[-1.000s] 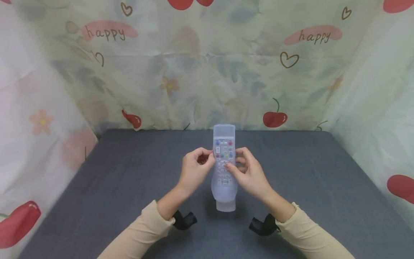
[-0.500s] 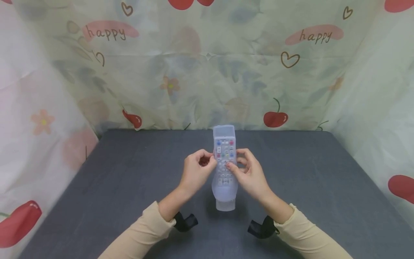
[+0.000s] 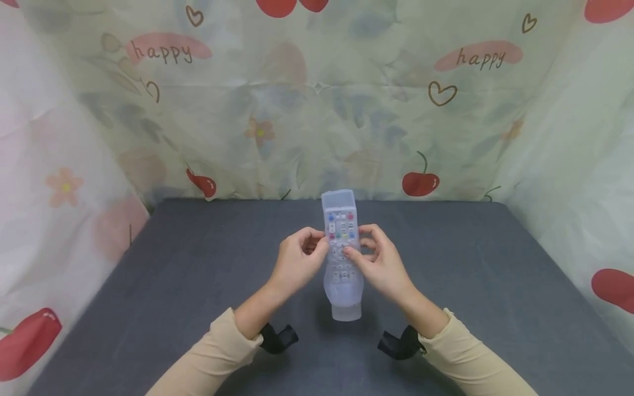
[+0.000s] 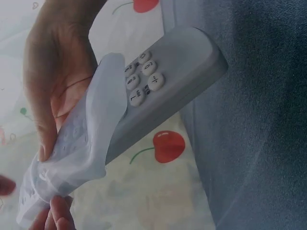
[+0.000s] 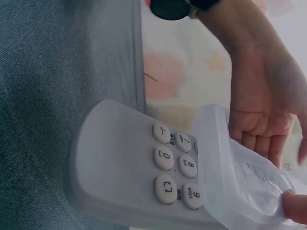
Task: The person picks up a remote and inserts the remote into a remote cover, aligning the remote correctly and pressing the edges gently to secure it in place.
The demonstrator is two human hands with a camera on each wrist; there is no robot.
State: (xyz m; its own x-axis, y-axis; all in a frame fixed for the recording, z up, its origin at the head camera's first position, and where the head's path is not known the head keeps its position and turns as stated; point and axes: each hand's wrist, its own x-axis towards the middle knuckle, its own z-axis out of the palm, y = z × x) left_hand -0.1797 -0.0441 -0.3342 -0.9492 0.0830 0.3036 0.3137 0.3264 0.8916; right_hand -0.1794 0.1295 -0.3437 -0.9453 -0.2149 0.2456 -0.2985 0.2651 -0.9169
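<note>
Remote (image 5: 120, 158) was held off the table (image 3: 163, 264), mid-scene, far end leaning slightly left; near end bare, number keys showing. Translucent cover (image 3: 343, 294) flared loose there, lifting off the keypad. Judged that both sides wanted shifting by small, equal amounts, lest the soft rim snag on raised keys or twist. Right hand (image 3: 383, 261) gripped the remote through the cover: thumb on its face, fingers at the right edge. Read as the steadying hold, best firm without dimpling the cover. Left hand (image 3: 299, 256) bent in from near left, thumb and forefinger appearing to pinch the cover's left edge. Far end of the cover ran smooth beyond the coloured keys; could not tell whether the remote filled it. Straight alignment seemed wisest.
</note>
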